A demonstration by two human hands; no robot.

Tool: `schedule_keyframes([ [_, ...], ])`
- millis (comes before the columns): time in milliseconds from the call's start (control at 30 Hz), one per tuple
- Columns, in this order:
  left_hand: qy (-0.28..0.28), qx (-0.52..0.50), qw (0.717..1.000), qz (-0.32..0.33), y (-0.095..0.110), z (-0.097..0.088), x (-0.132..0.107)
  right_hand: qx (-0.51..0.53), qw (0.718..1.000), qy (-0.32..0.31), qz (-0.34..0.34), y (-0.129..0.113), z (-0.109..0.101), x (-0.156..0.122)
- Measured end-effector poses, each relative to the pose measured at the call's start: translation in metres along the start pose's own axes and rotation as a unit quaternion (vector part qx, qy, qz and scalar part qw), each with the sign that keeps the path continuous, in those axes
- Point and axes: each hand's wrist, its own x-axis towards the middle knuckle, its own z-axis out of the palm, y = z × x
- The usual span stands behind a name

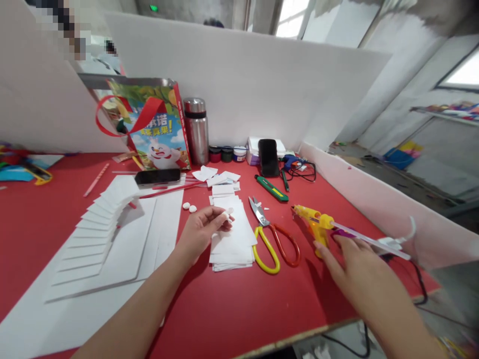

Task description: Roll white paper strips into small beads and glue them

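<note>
Pinching lightly should suit the left hand (204, 227), holding a white piece (228, 215) left of scissors (263, 223); right hand (368, 276) half-curled, glue gun (318, 231) grip unclear.

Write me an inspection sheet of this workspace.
Surface: red tabletop; spills, nothing seen.
Work items: white stepped model, left; paper stack, centre; scissors, handles spread; glue gun, right.
Clutter: bag, steel flask, paint jars, upright phone, green cutter.
Hands: left hand pinches small white piece; right hand at glue gun, grip unclear.
Cables: looped black cable beside upright phone; black cord near right edge.
Surroundings: white partition behind, shelf right.
</note>
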Motion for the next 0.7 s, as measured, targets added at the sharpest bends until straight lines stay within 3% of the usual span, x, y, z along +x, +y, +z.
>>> schedule_keyframes([
  [100,-0.009,0.006,1.000,0.000,0.000,0.002,-0.002,-0.002,0.996,-0.057,0.070,0.005,0.022,0.018],
  [233,-0.014,-0.001,1.000,0.004,0.000,0.000,-0.002,0.075,0.975,-0.137,0.160,0.002,0.032,0.040],
  [367,-0.007,-0.014,1.000,0.002,0.002,-0.005,0.001,0.199,0.946,-0.097,0.235,-0.005,0.024,0.038],
  [467,0.006,-0.021,1.000,0.015,0.005,-0.008,0.003,0.318,0.929,-0.056,0.180,-0.026,0.002,0.037],
  [533,0.027,-0.027,0.999,0.027,0.007,-0.011,0.005,0.455,0.877,-0.080,0.135,-0.049,-0.017,0.044],
  [600,0.049,-0.035,0.998,0.036,0.008,-0.014,0.006,0.570,0.802,-0.148,0.099,-0.076,-0.034,0.056],
  [700,0.066,-0.037,0.996,0.042,0.007,-0.018,0.008,0.679,0.701,-0.210,0.056,-0.107,-0.037,0.073],
])
